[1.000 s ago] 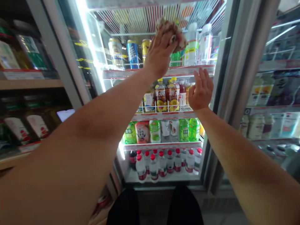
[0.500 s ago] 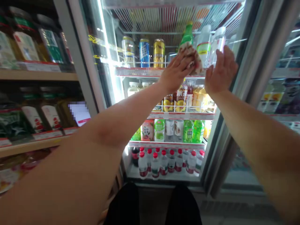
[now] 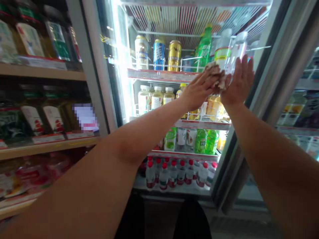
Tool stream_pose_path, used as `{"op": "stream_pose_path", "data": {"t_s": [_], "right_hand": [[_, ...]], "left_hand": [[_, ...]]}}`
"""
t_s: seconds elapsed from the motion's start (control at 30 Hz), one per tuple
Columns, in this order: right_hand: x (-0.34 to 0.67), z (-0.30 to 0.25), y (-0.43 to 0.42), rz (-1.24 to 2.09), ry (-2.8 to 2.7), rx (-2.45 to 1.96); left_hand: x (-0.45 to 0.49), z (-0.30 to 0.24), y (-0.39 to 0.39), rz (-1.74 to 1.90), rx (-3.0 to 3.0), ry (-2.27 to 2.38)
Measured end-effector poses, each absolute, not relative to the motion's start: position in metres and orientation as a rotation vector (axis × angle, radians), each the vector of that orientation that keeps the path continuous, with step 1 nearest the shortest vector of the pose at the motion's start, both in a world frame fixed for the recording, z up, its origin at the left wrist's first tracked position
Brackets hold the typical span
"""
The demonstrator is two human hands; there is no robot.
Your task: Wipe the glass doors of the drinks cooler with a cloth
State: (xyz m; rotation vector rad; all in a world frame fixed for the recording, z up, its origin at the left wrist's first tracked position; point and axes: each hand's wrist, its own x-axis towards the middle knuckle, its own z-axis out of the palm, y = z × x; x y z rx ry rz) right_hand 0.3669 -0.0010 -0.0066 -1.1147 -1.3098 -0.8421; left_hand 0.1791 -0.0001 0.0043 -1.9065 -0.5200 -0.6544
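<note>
My left hand (image 3: pixel 199 91) holds a crumpled brown-and-white cloth (image 3: pixel 216 76) under its fingers, apparently pressed to the glass front of a lit drinks fridge. Just right of the cloth, my right hand (image 3: pixel 238 83) is open, fingers pointing up and palm toward the glass, seemingly resting on it. Behind the hands stand a green bottle (image 3: pixel 205 46) and a clear bottle with a yellow-green label (image 3: pixel 223 49). A gold can (image 3: pixel 174 55) and a blue can (image 3: pixel 159 54) are farther left on that shelf. My forearms cover parts of the lower shelves.
A metal door frame (image 3: pixel 269 86) runs along the right side. To the left, an open shelf (image 3: pixel 42 75) carries several large bottles. Several red-capped bottles (image 3: pixel 173 174) fill the fridge bottom. A blurred-out pale patch (image 3: pixel 86 117) shows before the left shelves.
My left hand has wiped the cloth right and downward across the glass, close to my right hand. My right hand stays nearly in place. The view has shifted slightly.
</note>
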Motion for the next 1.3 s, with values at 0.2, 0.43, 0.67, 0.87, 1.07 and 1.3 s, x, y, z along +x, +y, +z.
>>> {"op": "stream_pose_path", "data": {"t_s": [0.2,0.43,0.67,0.87,1.07,1.3], "right_hand": [[0.367,-0.009,0.001,-0.866,-1.261,-1.09],[0.374,-0.01,0.012,-0.806,-1.299,-0.95],[0.372,-0.012,0.009,-0.851,-1.257,-1.01],[0.347,-0.006,-0.01,-0.805,-1.223,-1.159],[0.314,-0.017,-0.015,-0.619,-1.197,-1.283],[0.323,-0.078,-0.012,-0.919,-1.346,-1.227]], "left_hand": [[0.161,0.011,0.006,-0.735,-1.874,-0.515],[0.133,-0.015,0.002,-0.573,-1.934,-0.406],[0.107,-0.002,0.009,-0.762,-1.861,-0.53],[0.1,-0.022,0.007,-0.719,-1.928,-0.455],[0.105,-0.01,0.001,-0.746,-1.93,-0.527],[0.092,-0.045,-0.004,-0.728,-1.955,-0.482]]}}
